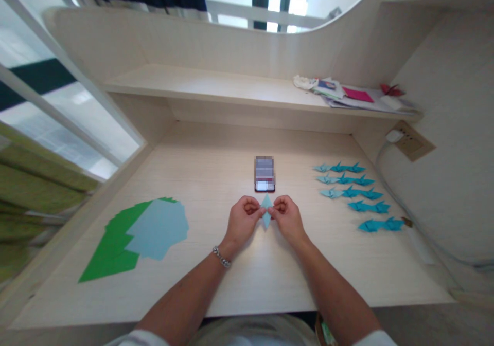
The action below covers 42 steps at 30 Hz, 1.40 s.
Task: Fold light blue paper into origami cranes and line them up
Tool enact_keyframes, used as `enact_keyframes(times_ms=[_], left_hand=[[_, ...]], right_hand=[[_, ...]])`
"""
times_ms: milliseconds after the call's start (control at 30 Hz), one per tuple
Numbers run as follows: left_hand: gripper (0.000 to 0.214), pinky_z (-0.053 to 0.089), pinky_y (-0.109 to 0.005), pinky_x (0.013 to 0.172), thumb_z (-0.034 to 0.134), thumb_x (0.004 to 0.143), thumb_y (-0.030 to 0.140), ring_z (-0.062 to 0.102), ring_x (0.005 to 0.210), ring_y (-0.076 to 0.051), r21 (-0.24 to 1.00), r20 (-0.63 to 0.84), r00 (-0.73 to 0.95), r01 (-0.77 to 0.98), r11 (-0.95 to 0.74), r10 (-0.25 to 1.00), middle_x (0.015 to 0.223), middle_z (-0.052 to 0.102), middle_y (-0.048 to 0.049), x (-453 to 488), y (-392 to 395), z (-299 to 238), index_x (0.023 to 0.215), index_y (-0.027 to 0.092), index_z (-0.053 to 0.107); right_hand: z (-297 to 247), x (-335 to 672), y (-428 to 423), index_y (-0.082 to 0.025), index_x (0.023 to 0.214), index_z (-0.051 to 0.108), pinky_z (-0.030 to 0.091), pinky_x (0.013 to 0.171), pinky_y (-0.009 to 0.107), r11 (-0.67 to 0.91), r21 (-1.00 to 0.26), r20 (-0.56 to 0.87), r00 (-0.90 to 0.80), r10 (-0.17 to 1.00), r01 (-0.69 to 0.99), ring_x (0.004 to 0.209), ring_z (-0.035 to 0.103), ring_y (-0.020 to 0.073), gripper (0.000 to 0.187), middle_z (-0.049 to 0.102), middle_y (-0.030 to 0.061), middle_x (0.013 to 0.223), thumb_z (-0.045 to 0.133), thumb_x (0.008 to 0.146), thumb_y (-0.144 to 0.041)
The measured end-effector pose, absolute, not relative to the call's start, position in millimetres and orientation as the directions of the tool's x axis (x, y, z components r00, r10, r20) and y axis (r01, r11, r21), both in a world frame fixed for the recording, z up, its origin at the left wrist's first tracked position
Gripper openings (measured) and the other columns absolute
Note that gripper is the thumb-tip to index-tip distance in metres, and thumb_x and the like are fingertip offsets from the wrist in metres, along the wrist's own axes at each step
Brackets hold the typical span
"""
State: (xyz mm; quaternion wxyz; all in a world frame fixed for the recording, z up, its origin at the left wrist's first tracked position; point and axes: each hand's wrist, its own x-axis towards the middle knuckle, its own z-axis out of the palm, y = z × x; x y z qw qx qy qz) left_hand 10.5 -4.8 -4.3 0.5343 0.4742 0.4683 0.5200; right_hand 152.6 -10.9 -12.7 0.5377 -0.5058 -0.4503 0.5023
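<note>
Paper (266,202) on our side of the phone (264,171) is pinched by our left hand (243,221) and right hand (288,220); we should crease it evenly.

Pale-blue folded paper (266,218), green sheets (113,251), blue origami (350,192)

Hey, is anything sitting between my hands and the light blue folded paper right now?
Nothing visible does: your left hand and right hand already pinch the light blue folded paper from either side. The phone lies just beyond its far tip, not between it and your hands.
</note>
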Motion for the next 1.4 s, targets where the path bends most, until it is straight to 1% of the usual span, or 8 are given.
enact_keyframes(times_ms=[167, 367, 600, 767, 900, 1033, 1233, 1400], left_hand=[[0.033, 0.05, -0.024, 0.06, 0.075, 0.062, 0.023, 0.062, 0.061, -0.013, 0.987, -0.013, -0.022, -0.158, 0.009, 1.0, 0.067, 0.064, 0.0006, 10.6, -4.8, -3.8, 0.086, 0.016, 0.054], [0.044, 0.05, -0.027, 0.067, 0.074, 0.064, 0.025, 0.066, 0.07, -0.016, 0.986, -0.026, 0.092, -0.161, 0.04, 0.995, 0.077, 0.069, -0.0043, 9.1, -3.6, -5.0, 0.103, 0.015, 0.056], [0.043, 0.048, -0.025, 0.062, 0.078, 0.059, 0.025, 0.063, 0.061, -0.014, 0.974, -0.081, 0.012, -0.211, 0.082, 0.997, 0.069, 0.069, -0.0022, 6.0, 0.8, -4.4, 0.095, 0.014, 0.057], [0.046, 0.048, -0.024, 0.063, 0.077, 0.061, 0.026, 0.063, 0.064, -0.013, 0.953, -0.09, 0.051, -0.286, 0.101, 0.995, 0.074, 0.069, -0.003, 3.7, 2.5, -2.3, 0.102, 0.013, 0.059], [0.043, 0.048, -0.024, 0.062, 0.077, 0.061, 0.027, 0.063, 0.064, -0.013, 0.973, -0.081, -0.036, -0.22, 0.071, 0.996, 0.073, 0.07, -0.0041, 1.7, 2.7, -0.1, 0.097, 0.012, 0.062], [0.039, 0.05, -0.026, 0.063, 0.077, 0.061, 0.029, 0.064, 0.063, -0.014, 0.982, -0.071, -0.09, -0.18, 0.054, 0.993, 0.072, 0.07, -0.0052, -0.1, 3.5, 1.7, 0.093, 0.011, 0.063], [0.036, 0.054, -0.03, 0.066, 0.074, 0.065, 0.031, 0.065, 0.064, -0.016, 0.983, -0.06, -0.032, -0.174, 0.053, 0.998, 0.072, 0.069, -0.0046, -0.4, 2.7, 4.4, 0.093, 0.012, 0.063], [0.031, 0.053, -0.026, 0.06, 0.074, 0.066, 0.031, 0.064, 0.063, -0.015, 1.0, -0.023, 0.037, -0.01, 0.023, 0.999, 0.076, 0.069, -0.0057, -1.0, 2.0, 1.6, 0.089, 0.012, 0.066]], right_hand=[[-9.1, 147.9, -12.2, -0.02, 0.099, 0.05, 0.047, 0.056, 0.026, -0.031, -0.987, -0.04, 0.056, 0.998, -0.159, 0.056, 0.059, 0.0139, 0.04, 0.06, -0.0037, 0.063, 0.07, 0.066, -0.031], [-11.3, 152.0, -11.6, -0.02, 0.098, 0.051, 0.043, 0.054, 0.024, -0.034, -0.997, -0.036, 0.026, 0.999, -0.068, 0.056, 0.057, 0.0129, 0.039, 0.059, -0.0038, 0.062, 0.071, 0.065, -0.029], [-14.0, 148.7, -14.1, -0.02, 0.098, 0.052, 0.044, 0.055, 0.024, -0.058, -0.995, -0.055, -0.047, 0.997, -0.077, 0.057, 0.056, 0.012, 0.036, 0.057, -0.005, 0.063, 0.069, 0.067, -0.025], [-13.4, 150.1, -14.5, -0.019, 0.091, 0.054, 0.046, 0.057, 0.025, -0.109, -0.992, -0.1, -0.123, 0.987, -0.062, 0.055, 0.058, 0.0128, 0.029, 0.059, -0.0043, 0.061, 0.068, 0.066, -0.022], [-15.5, 153.6, -13.7, -0.018, 0.092, 0.058, 0.046, 0.056, 0.026, -0.117, -0.993, -0.116, -0.148, 0.982, 0.001, 0.054, 0.058, 0.0133, 0.028, 0.06, -0.0032, 0.06, 0.068, 0.066, -0.021], [-15.3, 154.5, -11.6, -0.016, 0.088, 0.061, 0.046, 0.057, 0.026, -0.081, -0.997, -0.082, -0.085, 0.993, 0.009, 0.057, 0.058, 0.0136, 0.022, 0.061, -0.0008, 0.064, 0.066, 0.067, -0.024], [-5.3, 158.5, -10.7, -0.015, 0.085, 0.066, 0.046, 0.057, 0.026, -0.005, -0.998, -0.001, 0.056, 0.998, 0.069, 0.057, 0.057, 0.014, 0.018, 0.063, 0.0017, 0.065, 0.063, 0.072, -0.028], [-1.6, 160.7, -13.2, -0.016, 0.087, 0.069, 0.045, 0.056, 0.026, 0.041, -0.987, 0.051, 0.06, 0.997, 0.157, 0.058, 0.057, 0.0147, 0.019, 0.065, 0.0028, 0.066, 0.061, 0.074, -0.027]])
